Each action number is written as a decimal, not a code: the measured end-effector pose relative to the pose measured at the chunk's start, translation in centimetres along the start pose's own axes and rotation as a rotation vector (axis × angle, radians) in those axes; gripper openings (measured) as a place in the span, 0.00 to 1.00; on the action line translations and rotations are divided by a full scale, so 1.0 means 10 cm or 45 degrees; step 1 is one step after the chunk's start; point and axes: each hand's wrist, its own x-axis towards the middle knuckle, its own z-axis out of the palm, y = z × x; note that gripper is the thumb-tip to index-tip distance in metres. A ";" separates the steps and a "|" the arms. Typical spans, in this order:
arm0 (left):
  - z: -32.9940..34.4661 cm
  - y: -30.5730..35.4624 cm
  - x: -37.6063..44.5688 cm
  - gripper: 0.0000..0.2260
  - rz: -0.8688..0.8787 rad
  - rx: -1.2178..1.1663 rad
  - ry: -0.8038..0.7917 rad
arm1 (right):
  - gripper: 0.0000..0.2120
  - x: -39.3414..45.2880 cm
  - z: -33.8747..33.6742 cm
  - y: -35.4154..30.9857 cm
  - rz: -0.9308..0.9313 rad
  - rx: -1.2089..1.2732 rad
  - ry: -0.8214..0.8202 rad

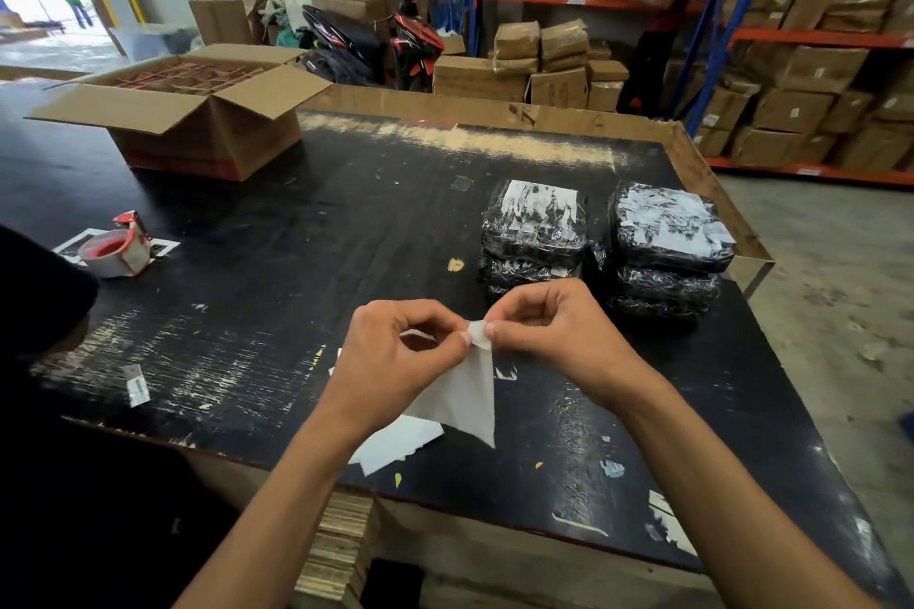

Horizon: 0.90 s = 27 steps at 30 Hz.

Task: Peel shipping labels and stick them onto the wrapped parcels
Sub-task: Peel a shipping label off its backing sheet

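Observation:
A white shipping label [467,398] hangs by its top corner above the black table [297,262]. My left hand [390,361] and my right hand [554,331] both pinch that corner between thumb and fingertips, close together. More white label sheets [395,443] lie on the table under my left wrist. Two stacks of black wrapped parcels stand beyond my hands: the left stack [534,237] and the right stack [667,247], each with a white label on its top parcel.
A red tape dispenser [118,245] rests at the table's left. An open cardboard box [193,114] sits at the far left. Shelves of brown boxes [816,64] fill the right background, where a person [662,15] stands.

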 end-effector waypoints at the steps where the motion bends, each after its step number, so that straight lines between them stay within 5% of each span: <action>1: 0.03 -0.03 0.02 0.03 -0.049 -0.040 0.041 | 0.08 0.01 0.03 0.01 0.021 0.060 0.090; 6: 0.21 -0.25 0.13 0.13 -0.464 -0.533 0.231 | 0.11 0.10 0.07 0.19 0.310 0.472 0.450; 11: 0.30 -0.36 0.17 0.16 -0.569 -0.745 0.293 | 0.07 0.09 -0.04 0.38 0.501 0.741 0.664; 20: 0.49 -0.45 0.36 0.13 -0.759 -0.825 0.365 | 0.03 0.06 -0.14 0.46 0.551 1.269 0.569; 23: 0.53 -0.48 0.47 0.04 -0.790 -0.804 0.316 | 0.08 0.09 -0.17 0.49 0.478 1.182 0.613; 27: 0.51 -0.45 0.69 0.07 -0.829 -0.874 0.192 | 0.10 0.16 -0.23 0.44 0.447 1.050 0.652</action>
